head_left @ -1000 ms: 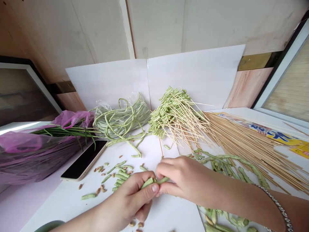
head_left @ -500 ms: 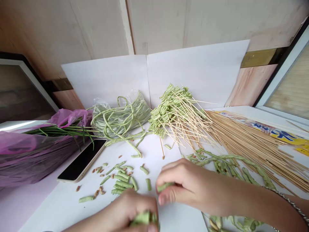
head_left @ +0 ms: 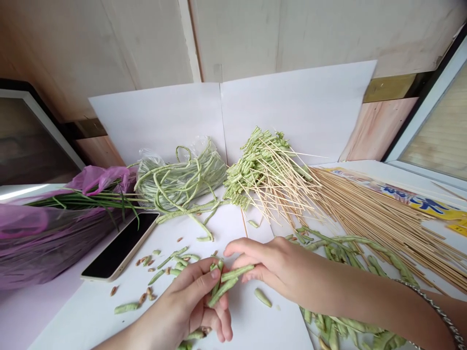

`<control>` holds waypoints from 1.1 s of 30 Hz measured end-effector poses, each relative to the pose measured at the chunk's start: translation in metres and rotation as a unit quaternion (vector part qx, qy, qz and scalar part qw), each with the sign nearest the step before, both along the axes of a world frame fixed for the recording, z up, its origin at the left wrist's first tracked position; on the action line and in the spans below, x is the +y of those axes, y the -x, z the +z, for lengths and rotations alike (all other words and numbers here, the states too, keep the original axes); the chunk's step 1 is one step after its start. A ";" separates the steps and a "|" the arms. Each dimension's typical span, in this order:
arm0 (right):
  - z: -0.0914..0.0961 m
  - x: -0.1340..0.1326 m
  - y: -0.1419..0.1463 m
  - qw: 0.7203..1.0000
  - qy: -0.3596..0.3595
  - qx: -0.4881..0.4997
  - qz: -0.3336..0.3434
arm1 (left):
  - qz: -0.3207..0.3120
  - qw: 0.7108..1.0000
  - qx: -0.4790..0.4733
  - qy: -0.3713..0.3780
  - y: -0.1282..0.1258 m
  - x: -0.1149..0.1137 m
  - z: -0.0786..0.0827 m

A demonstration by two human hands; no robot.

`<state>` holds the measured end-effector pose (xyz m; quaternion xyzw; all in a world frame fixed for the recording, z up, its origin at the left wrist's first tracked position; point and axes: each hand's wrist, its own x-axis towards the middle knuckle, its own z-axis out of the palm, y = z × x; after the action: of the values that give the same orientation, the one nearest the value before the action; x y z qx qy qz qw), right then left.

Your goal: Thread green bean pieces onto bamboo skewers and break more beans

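Observation:
In the head view, my left hand (head_left: 204,296) is turned partly palm up, its thumb pressing several short cut green bean pieces (head_left: 223,290) against the fingers. My right hand (head_left: 272,265) reaches in from the right, index finger stretched over these pieces. The end of one piece lies between its fingers and thumb. Just below my right hand, a loose bean piece (head_left: 262,297) rests on the white surface. Other cut pieces (head_left: 126,308) and small brown beans (head_left: 149,293) are scattered left of and behind my left hand, which partly hides some.
Bean pieces on skewers (head_left: 255,165) are piled at the back. Bare skewers (head_left: 386,218) spread right, beside a yellow wrapper (head_left: 430,201). Long beans in a clear bag (head_left: 182,177), a phone (head_left: 120,248) and a purple bag (head_left: 62,243) stand left. More beans (head_left: 350,325) lie under my right forearm.
My left hand has risen and turned, showing the bean pieces in it. My right hand has come against them. A loose piece now lies below my right hand.

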<state>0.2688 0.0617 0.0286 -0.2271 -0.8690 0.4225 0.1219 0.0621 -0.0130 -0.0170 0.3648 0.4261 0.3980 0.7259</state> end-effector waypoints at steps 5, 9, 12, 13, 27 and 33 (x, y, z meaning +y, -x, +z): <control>-0.002 0.001 -0.001 0.999 -0.019 -0.003 0.025 | -0.049 0.970 0.203 -0.121 -0.001 -0.002 0.014; -0.009 0.003 -0.002 0.994 -0.102 -0.014 0.024 | -0.068 0.925 0.321 -0.193 0.000 -0.006 0.022; -0.014 0.003 -0.002 0.987 -0.157 -0.019 0.016 | -0.033 0.884 0.396 -0.246 -0.001 -0.009 0.020; -0.014 0.003 -0.002 0.986 -0.165 -0.020 0.013 | -0.019 0.874 0.411 -0.257 -0.001 -0.010 0.018; -0.004 0.021 0.000 0.843 0.463 0.272 -0.034 | 0.087 0.864 0.425 -0.254 -0.006 -0.016 0.010; 0.005 0.017 -0.002 0.763 0.560 0.322 0.014 | 0.072 0.876 0.389 -0.275 -0.006 -0.007 0.006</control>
<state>0.2712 0.0786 0.0332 -0.0930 -0.3911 0.8838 0.2396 0.0677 -0.0203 -0.0114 0.6435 0.5722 0.3765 0.3417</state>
